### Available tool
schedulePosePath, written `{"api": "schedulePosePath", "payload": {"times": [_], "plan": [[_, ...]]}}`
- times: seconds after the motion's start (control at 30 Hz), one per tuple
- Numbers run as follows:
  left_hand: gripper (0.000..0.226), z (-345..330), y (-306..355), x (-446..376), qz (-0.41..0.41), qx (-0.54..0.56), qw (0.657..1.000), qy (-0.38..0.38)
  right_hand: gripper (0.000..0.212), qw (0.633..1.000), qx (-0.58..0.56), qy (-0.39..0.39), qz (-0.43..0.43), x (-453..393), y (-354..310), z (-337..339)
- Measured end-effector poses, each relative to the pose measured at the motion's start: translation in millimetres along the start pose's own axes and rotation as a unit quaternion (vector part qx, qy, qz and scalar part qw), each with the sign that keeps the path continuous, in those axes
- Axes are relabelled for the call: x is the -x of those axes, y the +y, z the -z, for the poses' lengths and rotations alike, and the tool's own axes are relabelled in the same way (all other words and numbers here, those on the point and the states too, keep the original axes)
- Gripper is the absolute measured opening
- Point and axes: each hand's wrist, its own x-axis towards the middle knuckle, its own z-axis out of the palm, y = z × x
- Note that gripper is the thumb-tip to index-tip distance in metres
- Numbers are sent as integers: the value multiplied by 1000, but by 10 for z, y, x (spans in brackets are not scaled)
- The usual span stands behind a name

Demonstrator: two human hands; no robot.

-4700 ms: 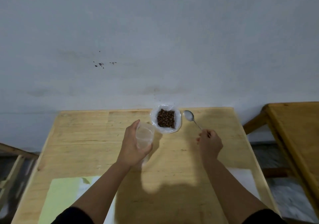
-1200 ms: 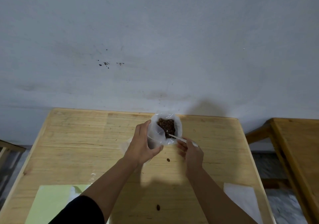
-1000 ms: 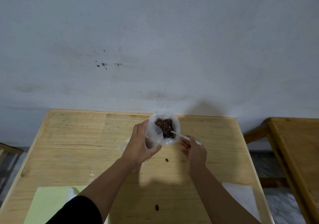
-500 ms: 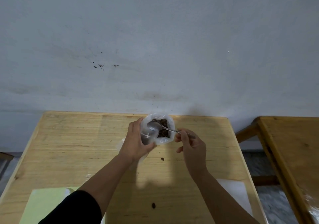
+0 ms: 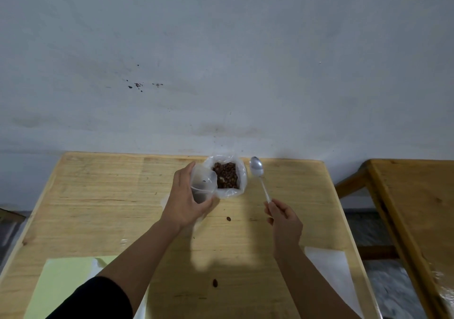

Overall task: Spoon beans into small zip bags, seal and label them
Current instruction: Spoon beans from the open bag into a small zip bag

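My left hand (image 5: 184,200) holds a small clear zip bag (image 5: 203,186) upright with its mouth open, just left of a white plastic bag of brown beans (image 5: 226,178) at the far middle of the wooden table (image 5: 103,195). A few dark beans show low inside the zip bag. My right hand (image 5: 285,220) grips the handle end of a metal spoon (image 5: 258,171). The spoon's empty bowl points away from me, to the right of the bean bag and apart from it.
Two loose beans lie on the table, one (image 5: 228,218) between my hands and one (image 5: 215,282) nearer me. A pale green sheet (image 5: 59,284) lies at the near left, a white sheet (image 5: 331,269) at the near right. A second wooden table (image 5: 417,208) stands to the right.
The spoon has left the zip bag's mouth and swung out to the right of the bean bag, its bowl now empty. My left hand keeps the zip bag in the same place.
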Motion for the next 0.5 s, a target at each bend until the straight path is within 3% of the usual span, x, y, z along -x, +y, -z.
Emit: {"api": "schedulePosePath", "payload": {"times": [0.23, 0.4, 0.5], "plan": [[103, -31, 23, 143, 1, -33, 999, 16, 9, 993, 54, 93, -38, -276, 154, -166], [104, -78, 86, 230, 3, -43, 998, 34, 13, 977, 203, 72, -3, -348, 191, -214], [106, -113, 157, 285, 6, -40, 998, 45, 13, 970, 236, 53, 17, -365, 182, -202]]}}
